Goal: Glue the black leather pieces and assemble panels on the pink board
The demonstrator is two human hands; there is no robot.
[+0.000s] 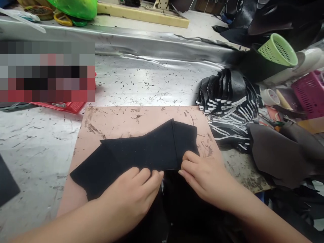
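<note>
A black fabric piece (141,150) with angled edges and a seam near its right end lies across a pinkish board (121,118). Along its near edge, my left hand (134,192) grips the cloth with bent fingers. My right hand (199,175) pinches the same edge farther right, thumb below and curled fingers above. Between the two hands a short stretch of the edge shows as a thin line. Below that edge hangs dark, shiny material (167,206), and I cannot tell whether it is joined to the fabric piece.
Bundled black pieces with white strips (227,98) are piled right of the board. A brown leather-like piece (278,155), a green basket (278,50) and a purple basket (308,91) stand farther right. A red tray (68,106) sits at left, partly blurred out.
</note>
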